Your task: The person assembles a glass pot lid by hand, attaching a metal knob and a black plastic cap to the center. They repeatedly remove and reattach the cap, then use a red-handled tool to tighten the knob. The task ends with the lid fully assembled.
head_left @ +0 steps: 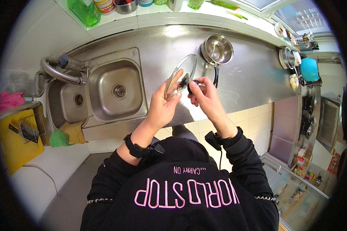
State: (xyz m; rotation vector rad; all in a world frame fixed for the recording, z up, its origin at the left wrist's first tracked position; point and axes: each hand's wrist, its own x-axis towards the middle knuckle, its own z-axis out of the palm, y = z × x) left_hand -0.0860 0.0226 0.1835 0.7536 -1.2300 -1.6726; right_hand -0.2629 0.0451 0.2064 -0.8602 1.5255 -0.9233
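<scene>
Head view: left hand [161,103], fingers part-spread, holds a clear round glass lid [189,64] over the silver metal bench [254,73]; right hand [205,94] pinches a small black knob [191,87], perhaps detached. Knob handling seems underway; the next move calls for a steady lid.

Hands [162,104] hold a tilted glass lid [187,69] and black piece [192,87]; saucepan [218,50] beyond.

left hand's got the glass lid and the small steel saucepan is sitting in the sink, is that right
Not quite: the head view shows the small steel saucepan on the steel countertop, not in the sink. The left hand does hold the glass lid.
</scene>
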